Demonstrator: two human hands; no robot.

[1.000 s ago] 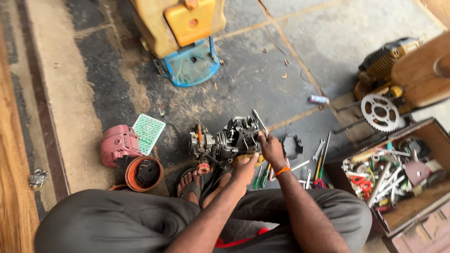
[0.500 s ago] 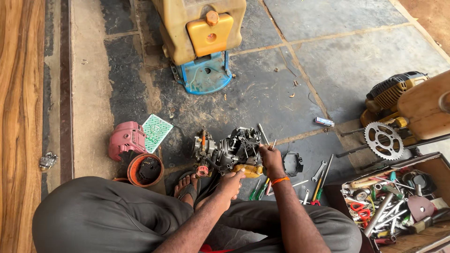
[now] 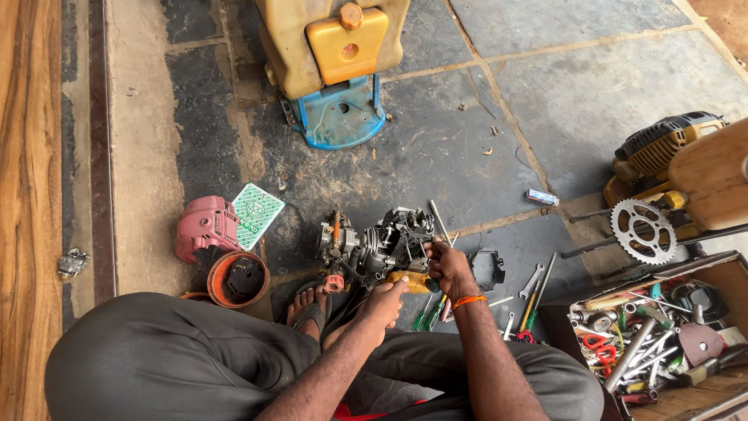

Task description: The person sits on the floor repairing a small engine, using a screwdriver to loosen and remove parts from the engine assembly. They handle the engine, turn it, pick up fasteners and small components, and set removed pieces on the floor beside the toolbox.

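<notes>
Sitting cross-legged on the stone floor (image 3: 483, 93), working on a small engine (image 3: 374, 245) resting just ahead of a sandalled foot (image 3: 308, 308). Left hand (image 3: 383, 300) reaching in from below, fingers curled against the engine's yellowish underside, grip not fully visible. Right hand (image 3: 448, 265) closing around the engine's right edge, fingers bent, an orange wristband (image 3: 470, 300) showing. Lying beside the right wrist: screwdrivers (image 3: 428, 312) and wrenches (image 3: 534, 284). Standing to the left: a pink housing (image 3: 204, 228) and an orange round cover (image 3: 238, 279). Sitting at far right: a wooden toolbox (image 3: 725, 281), a sprocket (image 3: 643, 231) just above it.
</notes>
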